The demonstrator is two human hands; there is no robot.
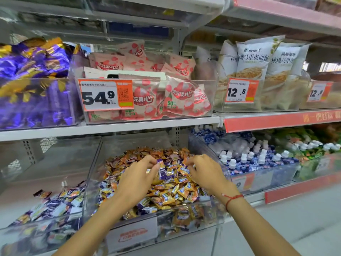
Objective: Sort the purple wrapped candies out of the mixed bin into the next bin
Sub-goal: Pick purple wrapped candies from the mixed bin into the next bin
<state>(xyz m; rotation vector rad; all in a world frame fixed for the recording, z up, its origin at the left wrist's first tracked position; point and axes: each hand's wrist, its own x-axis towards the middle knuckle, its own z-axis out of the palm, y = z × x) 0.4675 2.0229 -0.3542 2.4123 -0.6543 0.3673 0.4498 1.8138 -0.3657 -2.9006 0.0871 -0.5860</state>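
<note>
Left bin (55, 182), clear acrylic: a low heap of purple-and-white wrapped candies (55, 206) lies along its front, the back half bare. I take this as the receiving bin.

Mixed bin (96, 163), just right of it, sharing a wall: heaped with orange, gold and purple wrappers well up toward the rim.

My left hand (136, 180) is over the middle of the heap, fingers curled, thumb and fingertips pinching one purple wrapped candy (162, 169) that stands upright, partly lifted off the pile.

My right hand (204, 172) is beside it, fingers bent down into the wrappers. Whether it grips a piece or only rakes, I cannot tell; the fingertips are buried. Red string bracelet (233, 198) on that wrist.

Risks, as I judge them:
- The pinch is on a wrapper end only; slick film could slip during the carry across the shared wall, dropping the piece back or outside both bins.
- Neighbouring gold wrappers lie against the held candy; one may ride along and contaminate the sorted bin.
- The heap sits high; raking with the right hand may spill pieces over the front lip.

Not resolvable:
- Wrapper print is blurred; several pieces carry both purple and gold, so colour calls are uncertain.
- Purple candies under the top layer are hidden.
- Left bin's far left side is cut off by the frame edge.
</note>
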